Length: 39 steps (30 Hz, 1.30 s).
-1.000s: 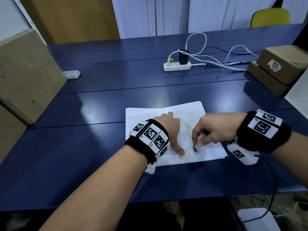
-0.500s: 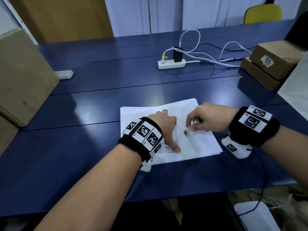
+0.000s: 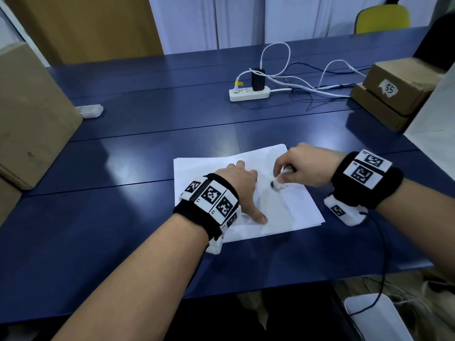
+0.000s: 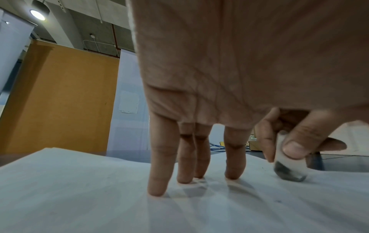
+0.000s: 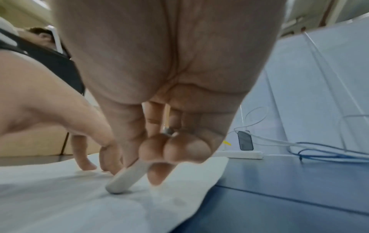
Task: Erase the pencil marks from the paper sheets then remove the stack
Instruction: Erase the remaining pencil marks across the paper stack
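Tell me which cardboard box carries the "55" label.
The upper cardboard box of the stacked pair on the table's right side; its white tag reads 55. The box beneath it and the large box at left show no label.

Both forearms reach forward, bare to the wrists, each wrist wrapped in a black band carrying white marker tiles. The left hand (image 3: 240, 183) is palm down with its fingers (image 4: 159, 157) straight and spread, tips planted on the paper sheets (image 3: 290, 212), thumb stretched out towards the body. The right hand (image 3: 302, 168) arches above the sheets, its thumb and fingers curled and pinching an eraser (image 5: 127, 178), whose grey tip touches the top sheet.
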Motion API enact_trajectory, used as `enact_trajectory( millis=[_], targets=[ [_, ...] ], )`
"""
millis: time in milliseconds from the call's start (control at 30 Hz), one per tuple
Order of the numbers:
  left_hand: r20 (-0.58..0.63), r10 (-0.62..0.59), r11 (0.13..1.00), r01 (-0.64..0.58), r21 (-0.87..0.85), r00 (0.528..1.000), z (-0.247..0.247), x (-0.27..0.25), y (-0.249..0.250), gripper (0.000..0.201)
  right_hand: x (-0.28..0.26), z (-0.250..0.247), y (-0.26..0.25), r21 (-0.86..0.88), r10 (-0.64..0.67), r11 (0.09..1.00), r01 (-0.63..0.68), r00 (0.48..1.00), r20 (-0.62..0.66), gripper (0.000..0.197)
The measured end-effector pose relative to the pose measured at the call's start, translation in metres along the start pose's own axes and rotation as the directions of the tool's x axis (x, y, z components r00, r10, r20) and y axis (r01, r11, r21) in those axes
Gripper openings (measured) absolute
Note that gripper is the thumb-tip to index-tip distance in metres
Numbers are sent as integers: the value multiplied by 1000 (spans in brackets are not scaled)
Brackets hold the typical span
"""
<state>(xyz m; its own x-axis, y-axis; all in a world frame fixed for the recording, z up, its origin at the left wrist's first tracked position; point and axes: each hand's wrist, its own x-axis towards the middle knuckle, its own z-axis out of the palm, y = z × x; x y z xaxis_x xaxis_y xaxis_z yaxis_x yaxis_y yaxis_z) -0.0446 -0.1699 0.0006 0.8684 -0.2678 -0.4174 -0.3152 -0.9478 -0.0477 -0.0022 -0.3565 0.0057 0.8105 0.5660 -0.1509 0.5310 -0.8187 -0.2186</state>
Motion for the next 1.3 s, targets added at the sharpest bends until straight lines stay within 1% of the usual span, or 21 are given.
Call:
enact_trajectory(
  millis=[67,100,167,233,300,367,433,467,500,567,633,700,767,833,900,967,1000,1067,1133,1200,1300],
  targets=[
    [-6,-2,1000,2,-1,1000,0,-1,0,101,-3,0,-1,-2,-35,999,35,999,28,9],
    [-10,-4,1000,4,-2,1000,0,-1,0,101,-8,-1,-4,24,-66,998,63,992,110,7],
    [-14,-9,1000,9,-1,1000,1,-2,2,101,-17,-1,-12,108,-123,990,93,938,324,8],
    [-13,-9,1000,9,5,1000,1,-3,4,101,-23,-1,-16,129,-148,986,103,899,412,11],
    [-11,-7,1000,7,1,1000,1,-3,6,101,-20,-2,-16,95,-116,992,88,931,345,11],
    [-9,-8,1000,8,-6,1000,0,-3,6,101,-10,-3,-11,27,-40,999,35,984,175,10],
    [-3,-11,1000,10,-11,1000,-1,-4,6,100,-3,-3,-6,-27,40,999,-39,999,37,11],
    [-2,-10,1000,10,-12,1000,-1,-4,6,100,-3,-3,-4,-39,59,998,-58,998,15,12],
    [-3,-9,1000,9,-11,1000,-1,-4,6,100,-5,-2,-4,-43,59,997,-58,998,22,12],
    [-8,-9,1000,9,-14,1000,-1,-4,6,99,-14,-2,-12,-32,4,999,0,991,131,10],
    [-5,-12,1000,11,-11,1000,-1,-3,6,100,-25,-3,-23,16,-58,998,55,950,307,9],
    [2,-13,1000,13,-5,1000,-2,-3,7,101,-28,-2,-27,38,-93,996,85,923,373,11],
    [2,-12,1000,12,-5,1000,-2,-2,7,100,-20,-2,-22,42,-75,997,65,947,312,11],
    [1,-9,1000,9,-8,1000,-2,-3,7,99,-9,-2,-12,6,-10,1000,9,990,142,11],
    [5,-10,1000,10,-11,1000,-2,-4,7,99,-3,-2,-4,-34,55,998,-55,998,4,13],
    [4,-11,1000,11,-14,1000,-2,-4,7,99,-5,-2,-3,-20,32,999,-31,999,35,12],
    [3,-13,1000,13,-16,1000,-2,-4,7,99,-9,-3,-6,8,-12,1000,11,993,116,11],
    [7,-17,1000,17,-18,1000,-2,-3,7,99,-20,-4,-18,78,-87,995,66,945,315,12],
    [14,-21,1000,21,-14,1000,-3,-3,8,98,-25,-5,-23,91,-108,993,79,914,390,12],
    [13,-20,1000,21,-15,1000,-3,-2,8,98,-19,-5,-20,62,-94,995,79,946,309,9],
    [1,-17,1000,17,-21,1000,-3,-3,8,97,-5,-5,-8,-48,1,999,2,999,54,10]
  ],
)
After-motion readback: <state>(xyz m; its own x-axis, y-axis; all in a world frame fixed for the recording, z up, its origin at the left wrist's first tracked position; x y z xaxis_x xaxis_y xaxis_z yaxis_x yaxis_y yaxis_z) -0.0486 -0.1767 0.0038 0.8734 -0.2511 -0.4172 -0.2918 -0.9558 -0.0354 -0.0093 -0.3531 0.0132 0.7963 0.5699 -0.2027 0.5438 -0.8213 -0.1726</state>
